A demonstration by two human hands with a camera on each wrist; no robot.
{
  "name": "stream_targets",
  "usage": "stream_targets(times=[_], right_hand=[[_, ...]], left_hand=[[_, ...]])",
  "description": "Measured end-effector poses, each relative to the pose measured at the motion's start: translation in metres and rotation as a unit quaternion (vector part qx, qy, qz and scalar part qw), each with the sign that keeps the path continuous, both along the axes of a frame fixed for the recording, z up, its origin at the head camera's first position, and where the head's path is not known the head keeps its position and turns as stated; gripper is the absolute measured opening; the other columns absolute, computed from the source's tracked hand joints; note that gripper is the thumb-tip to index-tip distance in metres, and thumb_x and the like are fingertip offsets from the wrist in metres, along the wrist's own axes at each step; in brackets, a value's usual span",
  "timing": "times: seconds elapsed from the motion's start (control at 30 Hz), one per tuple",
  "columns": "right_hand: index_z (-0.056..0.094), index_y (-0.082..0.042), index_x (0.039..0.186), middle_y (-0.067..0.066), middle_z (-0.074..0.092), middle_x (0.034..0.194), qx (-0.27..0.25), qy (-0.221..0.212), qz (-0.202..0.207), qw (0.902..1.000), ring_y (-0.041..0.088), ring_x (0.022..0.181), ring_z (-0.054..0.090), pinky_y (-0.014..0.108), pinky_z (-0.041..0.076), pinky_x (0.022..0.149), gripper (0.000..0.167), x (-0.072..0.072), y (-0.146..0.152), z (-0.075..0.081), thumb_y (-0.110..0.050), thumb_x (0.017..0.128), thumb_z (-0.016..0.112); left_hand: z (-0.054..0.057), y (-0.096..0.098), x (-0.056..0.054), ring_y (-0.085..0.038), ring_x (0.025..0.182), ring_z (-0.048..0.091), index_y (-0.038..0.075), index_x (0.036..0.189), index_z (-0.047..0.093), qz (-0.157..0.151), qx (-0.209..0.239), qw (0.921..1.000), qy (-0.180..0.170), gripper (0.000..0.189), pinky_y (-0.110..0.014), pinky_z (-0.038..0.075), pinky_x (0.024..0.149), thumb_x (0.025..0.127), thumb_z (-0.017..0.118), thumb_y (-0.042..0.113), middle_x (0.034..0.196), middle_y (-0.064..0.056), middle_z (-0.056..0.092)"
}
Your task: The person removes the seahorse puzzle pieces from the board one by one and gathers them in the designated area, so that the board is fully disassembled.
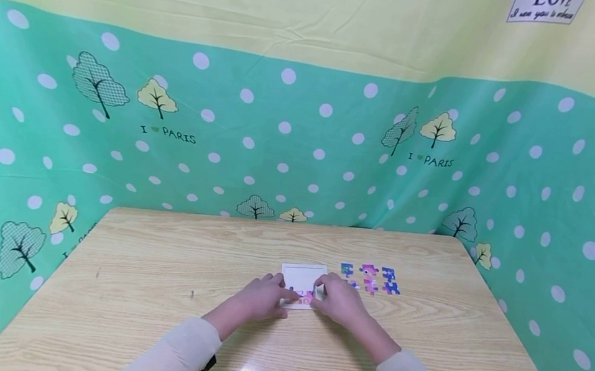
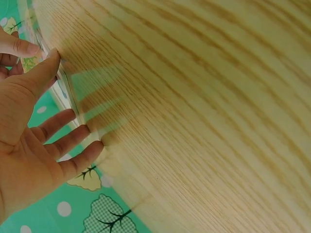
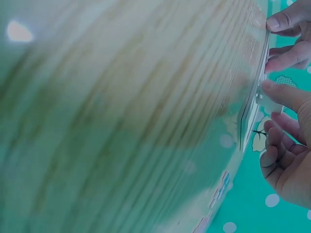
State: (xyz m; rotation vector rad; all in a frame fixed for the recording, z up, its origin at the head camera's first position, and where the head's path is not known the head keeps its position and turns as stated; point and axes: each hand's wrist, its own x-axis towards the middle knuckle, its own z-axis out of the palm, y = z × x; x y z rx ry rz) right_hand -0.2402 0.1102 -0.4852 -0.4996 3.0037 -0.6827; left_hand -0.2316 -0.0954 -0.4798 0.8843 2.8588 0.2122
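Note:
A white puzzle tray [image 1: 305,273] lies on the table between both hands, with several pink and purple pieces [image 1: 305,297] along its near side. My left hand [image 1: 260,298] rests at the tray's left side, one straight digit reaching over the pieces. In the left wrist view its other fingers [image 2: 60,127] are spread loosely along the tray's edge. My right hand [image 1: 341,301] is at the tray's near right corner, thumb and forefinger pinching a puzzle piece that they mostly hide. The right wrist view shows its remaining fingers [image 3: 277,155] curled.
Several loose puzzle pieces [image 1: 388,281] lie in short rows to the right of the tray, close beyond the right hand. A small dark mark [image 1: 192,294] shows on the wooden table [image 1: 143,328] at left. A green dotted cloth [image 1: 278,164] hangs behind and at both sides.

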Motion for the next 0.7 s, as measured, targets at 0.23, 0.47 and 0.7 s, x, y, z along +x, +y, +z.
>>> stream_targets(times=[0.23, 0.47, 0.7], right_hand=[[0.064, -0.009, 0.099, 0.000, 0.056, 0.080, -0.002, -0.007, -0.007, 1.0000, 0.010, 0.067, 0.048, 0.023, 0.043, 0.057, 0.034, 0.0004, 0.0027, 0.0004, -0.026, 0.073, 0.078], [0.063, -0.009, 0.098, 0.000, 0.056, 0.078, -0.011, -0.014, -0.017, 0.9997, 0.011, 0.065, 0.048, 0.022, 0.042, 0.055, 0.036, 0.0012, 0.0055, -0.0013, -0.030, 0.073, 0.078], [0.061, -0.010, 0.096, 0.001, 0.056, 0.078, -0.009, -0.009, -0.010, 0.9999, 0.010, 0.064, 0.046, 0.022, 0.040, 0.054, 0.036, 0.0006, 0.0087, -0.0037, -0.031, 0.072, 0.078]], left_hand=[[-0.0024, 0.0000, -0.0008, -0.018, 0.093, 0.051, 0.033, 0.126, 0.059, 0.001, 0.007, 0.9999, -0.011, 0.044, -0.037, 0.048, 0.075, 0.083, 0.067, 0.038, 0.111, -0.006, 0.054], [-0.0056, 0.0000, -0.0026, -0.018, 0.095, 0.051, 0.034, 0.127, 0.057, 0.000, 0.004, 0.9999, -0.010, 0.044, -0.039, 0.049, 0.079, 0.084, 0.066, 0.040, 0.114, -0.005, 0.054], [-0.0049, -0.0005, -0.0030, -0.019, 0.095, 0.051, 0.034, 0.126, 0.058, 0.001, 0.007, 0.9999, -0.010, 0.044, -0.041, 0.049, 0.080, 0.084, 0.066, 0.039, 0.113, -0.006, 0.054]])
